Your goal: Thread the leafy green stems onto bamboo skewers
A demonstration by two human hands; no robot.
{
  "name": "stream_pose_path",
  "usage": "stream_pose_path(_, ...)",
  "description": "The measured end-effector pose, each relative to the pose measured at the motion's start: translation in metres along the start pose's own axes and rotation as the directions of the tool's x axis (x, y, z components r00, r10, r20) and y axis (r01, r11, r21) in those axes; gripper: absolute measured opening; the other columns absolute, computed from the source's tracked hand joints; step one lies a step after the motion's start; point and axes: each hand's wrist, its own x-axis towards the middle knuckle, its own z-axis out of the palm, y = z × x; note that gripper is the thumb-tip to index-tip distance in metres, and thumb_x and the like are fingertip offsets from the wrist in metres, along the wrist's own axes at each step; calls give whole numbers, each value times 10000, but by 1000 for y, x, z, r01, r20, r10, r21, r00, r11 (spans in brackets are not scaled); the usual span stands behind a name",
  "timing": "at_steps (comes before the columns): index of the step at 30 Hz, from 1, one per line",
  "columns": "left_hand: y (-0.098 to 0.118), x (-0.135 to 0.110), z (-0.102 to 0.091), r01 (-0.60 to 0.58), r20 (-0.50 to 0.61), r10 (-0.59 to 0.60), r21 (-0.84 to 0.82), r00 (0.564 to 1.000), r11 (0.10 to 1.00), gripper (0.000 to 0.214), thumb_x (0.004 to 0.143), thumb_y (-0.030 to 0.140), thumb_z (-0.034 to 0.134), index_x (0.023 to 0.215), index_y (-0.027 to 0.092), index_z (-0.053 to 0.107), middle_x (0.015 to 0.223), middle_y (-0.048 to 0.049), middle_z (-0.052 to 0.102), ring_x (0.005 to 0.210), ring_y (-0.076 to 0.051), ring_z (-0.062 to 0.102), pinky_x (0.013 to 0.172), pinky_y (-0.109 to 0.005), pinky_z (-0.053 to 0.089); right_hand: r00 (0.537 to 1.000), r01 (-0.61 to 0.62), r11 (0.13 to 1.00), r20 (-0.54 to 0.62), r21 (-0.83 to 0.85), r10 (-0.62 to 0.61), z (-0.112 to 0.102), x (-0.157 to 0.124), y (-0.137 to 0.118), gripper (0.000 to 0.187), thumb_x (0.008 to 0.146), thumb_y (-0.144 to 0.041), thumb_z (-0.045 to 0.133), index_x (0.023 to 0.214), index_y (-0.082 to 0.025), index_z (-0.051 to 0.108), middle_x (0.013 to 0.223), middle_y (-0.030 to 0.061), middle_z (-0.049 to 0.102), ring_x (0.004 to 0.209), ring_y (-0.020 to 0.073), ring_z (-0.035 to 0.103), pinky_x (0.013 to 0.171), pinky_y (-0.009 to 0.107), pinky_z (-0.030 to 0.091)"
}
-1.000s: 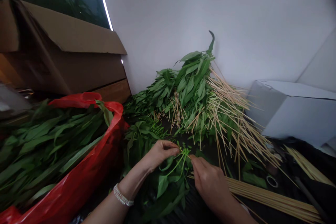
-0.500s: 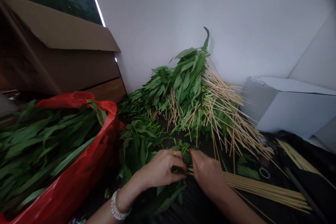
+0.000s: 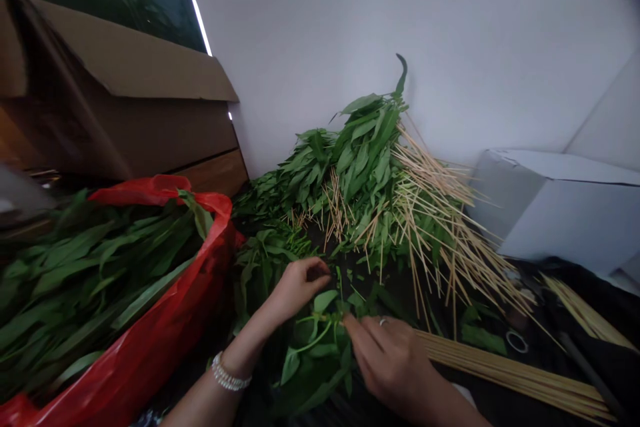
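My right hand (image 3: 393, 353), with a ring on it, is closed at the stem end of a leafy green sprig (image 3: 320, 347). The sprig's leaves hang to the left of the fingertips, over the dark work surface. Up and to the left, my left hand (image 3: 300, 288) is apart from the sprig, its fingers curled round and the thumb tip near the index finger. Whether anything thin is in that pinch cannot be made out. A bundle of thin wooden sticks (image 3: 515, 373) lies flat to the right, running behind my right hand.
A red plastic bag (image 3: 200, 280) full of long leaves (image 3: 100, 260) stands at left, below a cardboard box (image 3: 150, 80). Against the wall rises a pile of leafy bunches (image 3: 367, 140) with sticks (image 3: 450, 227). At right are a white box (image 3: 575, 207) and a tape roll (image 3: 517, 341).
My left hand has come away from my right hand, up and to the left. The sprig now shows at my right fingertips. The whole view has shifted slightly.
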Motion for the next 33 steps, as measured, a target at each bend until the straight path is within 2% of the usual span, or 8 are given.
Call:
stream_pose_path(6,11,-10,4,-140,351,98,95,931,986,237,754,282,680,972,216,744,719,12,645,624,-128,544,570,-194,373,983,181,983,-16,13,-181,-3,2,-11,323,841,-85,386,1064,-46,617,645,37,581,511,147,533,464,294,371)
stream_pose_path(11,20,-15,4,-237,422,141,183,895,954,161,776,239,655,908,229,747,734,7,671,688,-149,589,631,-211,387,990,142,988,6,56,-142,1,0,-11,330,835,-77,382,1069,-32,610,675,50,596,523,162,547,452,309,374)
stream_pose_path(13,20,-13,4,-198,369,132,149,920,969,154,813,227,602,886,212,736,747,3,685,692,-149,602,640,-213,404,995,98,994,-7,57,-98,1,1,-10,320,847,-85,379,1059,-35,613,658,48,590,513,162,540,437,307,357)
stream_pose_path(18,18,-5,-3,-49,-6,48,-90,999,995,247,829,214,555,1032,170,687,951,-49,720,854,-186,646,770,-252,469,1000,-8,997,2,79,8,2,-1,-7,294,885,-88,378,1072,-59,603,696,50,609,569,155,564,521,295,408)
stream_pose_path(22,18,0,-9,-1,-147,-59,-374,987,927,280,837,324,573,1035,150,666,981,-86,718,887,-215,664,794,-301,509,999,-53,994,-6,95,54,5,-3,-6,272,907,-102,386,1088,-73,587,707,41,612,567,155,564,527,295,399)
stream_pose_path(27,12,2,-9,-102,-439,-26,-267,898,958,292,767,314,673,1016,167,637,922,-65,711,825,-191,669,756,-283,519,985,-166,983,-27,72,169,10,-4,-2,269,931,-112,364,1077,-108,591,719,37,627,569,153,587,537,287,394)
stream_pose_path(30,12,1,-7,-92,-372,-26,-297,928,951,494,756,286,695,1218,202,544,926,-43,721,786,-170,679,772,-294,525,964,-266,962,-6,63,267,12,-6,3,277,949,-122,350,1076,-134,596,742,34,644,583,146,608,559,273,409)
stream_pose_path(33,14,0,-3,38,-118,-102,-453,988,891,378,689,292,759,1021,148,648,794,-33,725,655,-147,668,691,-269,534,939,-343,939,7,32,343,13,-8,9,282,963,-145,342,1081,-150,598,736,26,651,576,145,618,551,269,410)
